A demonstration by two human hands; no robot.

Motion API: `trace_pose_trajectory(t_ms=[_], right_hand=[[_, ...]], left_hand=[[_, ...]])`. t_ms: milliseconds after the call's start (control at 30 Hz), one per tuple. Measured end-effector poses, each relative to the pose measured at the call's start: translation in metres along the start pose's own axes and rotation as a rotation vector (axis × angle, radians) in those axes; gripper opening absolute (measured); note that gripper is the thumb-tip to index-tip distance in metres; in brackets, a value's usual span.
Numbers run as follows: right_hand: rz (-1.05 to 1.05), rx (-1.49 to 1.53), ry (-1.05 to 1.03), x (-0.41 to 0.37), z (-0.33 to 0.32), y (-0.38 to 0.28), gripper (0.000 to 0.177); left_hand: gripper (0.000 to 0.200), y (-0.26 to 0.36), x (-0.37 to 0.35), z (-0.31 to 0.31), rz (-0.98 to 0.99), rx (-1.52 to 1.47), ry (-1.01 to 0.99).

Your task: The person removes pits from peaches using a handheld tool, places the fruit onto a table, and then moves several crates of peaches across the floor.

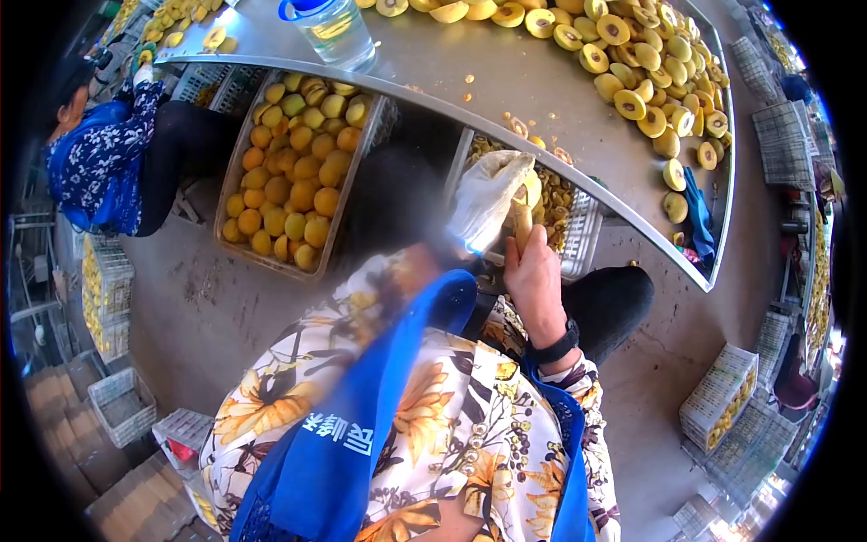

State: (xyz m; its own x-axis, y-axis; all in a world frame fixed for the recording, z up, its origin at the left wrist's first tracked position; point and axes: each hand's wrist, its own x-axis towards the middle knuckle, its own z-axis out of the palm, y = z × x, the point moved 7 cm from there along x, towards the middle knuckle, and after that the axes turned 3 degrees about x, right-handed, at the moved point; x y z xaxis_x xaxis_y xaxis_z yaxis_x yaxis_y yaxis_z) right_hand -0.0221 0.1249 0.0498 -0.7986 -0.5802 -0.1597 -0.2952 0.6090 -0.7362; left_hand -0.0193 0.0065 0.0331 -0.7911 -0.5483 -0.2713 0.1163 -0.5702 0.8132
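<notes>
Fruit half [527, 190], one: just off the table's [433, 86] near edge, held in the gloved left hand [488, 197], fingers curled about it. Right hand [535, 278]: bare, wrapped round a tan handle [522, 224] pointing at the fruit half. On table: cut fruit [664, 81], water jug [336, 38].

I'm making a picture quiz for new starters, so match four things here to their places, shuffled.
Things:
1. Clear cup with a blue rim
2. Whole yellow-orange fruits
3. Black wristband
4. Crumpled blue cloth

Places:
A. Around the wrist of the bare right hand
B. On the grey metal table, at its right-hand end
C. Inside the tan plastic crate
D. On the table, left of the halved yellow fruits

Pairs: 1-D, 2-C, 3-A, 4-B
</notes>
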Motion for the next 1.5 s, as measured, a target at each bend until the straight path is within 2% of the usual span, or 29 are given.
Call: trace_pose_trajectory(t_ms=[33, 100, 133, 200, 267, 300, 333, 367, 400, 533, 567, 667, 767, 867, 900, 933, 967, 1033, 1067, 1100, 1133, 1167, 1200, 1233, 1300, 1333, 1400, 1467, 1500], right_hand=[[-0.028, -0.056, -0.024, 0.000, 0.000, -0.005, 0.019], [0.020, -0.054, -0.073, 0.000, 0.003, -0.005, 0.020], [0.029, -0.055, -0.105, 0.003, 0.007, -0.008, 0.020], [0.127, -0.050, -0.181, 0.006, 0.014, -0.005, 0.024], [0.115, -0.042, -0.198, 0.007, 0.017, -0.003, 0.025], [0.120, -0.018, -0.219, 0.008, 0.019, -0.003, 0.026], [-0.002, -0.043, -0.168, 0.011, 0.025, 0.010, 0.023], [-0.072, -0.025, -0.202, 0.013, 0.035, 0.021, 0.021], [-0.140, -0.007, -0.236, 0.013, 0.040, 0.024, 0.019], [0.088, 0.231, -0.361, 0.007, 0.051, 0.020, 0.005], [0.019, 0.188, -0.376, 0.008, 0.055, 0.032, 0.004], [0.105, 0.362, -0.512, 0.004, 0.074, 0.063, 0.004], [0.118, 0.544, -0.680, -0.003, 0.086, 0.064, 0.003], [0.495, 0.916, -0.679, -0.020, 0.092, 0.050, 0.007], [0.604, 1.091, -0.690, -0.024, 0.095, 0.050, 0.007], [0.717, 1.266, -0.698, -0.029, 0.098, 0.051, 0.008], [0.698, 1.269, -0.673, -0.028, 0.099, 0.055, 0.012], [0.490, 1.575, -0.693, -0.022, 0.092, 0.050, 0.012], [0.374, 1.717, -0.708, -0.015, 0.085, 0.044, 0.013], [0.237, 1.751, -0.689, -0.006, 0.072, 0.033, 0.014], [0.407, 1.699, -0.582, -0.004, 0.067, 0.029, 0.011], [0.523, 1.408, -0.459, -0.003, 0.069, 0.042, 0.010], [0.622, 1.109, -0.336, -0.002, 0.065, 0.057, 0.018], [0.634, 0.819, -0.232, -0.007, 0.061, 0.057, 0.017], [0.542, 0.724, -0.174, -0.007, 0.056, 0.053, 0.011], [0.517, 0.719, -0.128, -0.007, 0.052, 0.049, 0.010], [0.484, 0.709, -0.093, -0.004, 0.047, 0.042, 0.008], [0.442, 0.634, -0.108, 0.001, 0.052, 0.051, 0.012], [0.468, 0.580, -0.132, 0.003, 0.057, 0.054, 0.012]], left_hand=[[0.016, 0.001, 0.001, 0.000, -0.008, -0.040, -0.001], [0.017, 0.022, 0.003, 0.002, 0.437, 0.254, -0.092], [0.017, 0.025, 0.005, -0.004, 0.539, 0.321, -0.103], [0.018, 0.007, 0.014, -0.015, 0.334, 0.152, -0.096], [0.019, 0.002, 0.011, -0.020, 0.035, -0.046, -0.053], [0.018, -0.017, 0.021, -0.029, -0.033, -0.042, -0.031], [0.018, -0.038, 0.031, -0.036, -0.105, -0.040, -0.009], [0.019, -0.022, 0.019, -0.036, 0.006, -0.009, 0.105], [0.020, -0.030, 0.020, -0.038, -0.002, -0.058, 0.163], [0.022, -0.045, 0.028, -0.052, -0.087, -0.069, 0.093], [0.022, -0.045, 0.024, -0.052, -0.117, -0.119, 0.075], [0.022, -0.051, 0.016, -0.054, -0.134, -0.249, -0.004], [0.020, -0.054, 0.016, -0.062, -0.058, -0.078, 0.042], [0.025, -0.092, 0.029, -0.069, -0.141, -0.065, 0.039], [0.031, -0.111, 0.039, -0.074, -0.065, -0.048, 0.036], [0.035, -0.106, 0.030, -0.076, -0.160, 0.022, 0.102], [0.038, -0.108, 0.022, -0.077, -0.263, -0.023, 0.148], [0.045, -0.120, 0.002, -0.084, -0.549, -0.171, 0.311], [0.048, -0.144, 0.005, -0.090, -0.593, -0.142, 0.320], [0.050, -0.189, 0.018, -0.101, -0.621, -0.060, 0.287], [0.053, -0.234, 0.035, -0.111, -0.637, 0.034, 0.241], [0.056, -0.260, 0.044, -0.122, -0.635, 0.134, 0.201], [0.055, -0.271, 0.063, -0.128, -0.462, 0.576, 0.179], [0.053, -0.218, 0.051, -0.119, -0.351, 0.608, 0.098], [0.052, -0.101, 0.020, -0.100, -0.116, 0.651, -0.053], [0.052, -0.072, 0.015, -0.098, -0.097, 0.580, -0.045], [0.050, 0.010, -0.002, -0.101, 0.039, 0.101, 0.047], [0.047, 0.083, -0.026, -0.125, -0.053, -0.054, 0.108], [0.047, 0.104, -0.028, -0.148, -0.011, -0.145, 0.193]])
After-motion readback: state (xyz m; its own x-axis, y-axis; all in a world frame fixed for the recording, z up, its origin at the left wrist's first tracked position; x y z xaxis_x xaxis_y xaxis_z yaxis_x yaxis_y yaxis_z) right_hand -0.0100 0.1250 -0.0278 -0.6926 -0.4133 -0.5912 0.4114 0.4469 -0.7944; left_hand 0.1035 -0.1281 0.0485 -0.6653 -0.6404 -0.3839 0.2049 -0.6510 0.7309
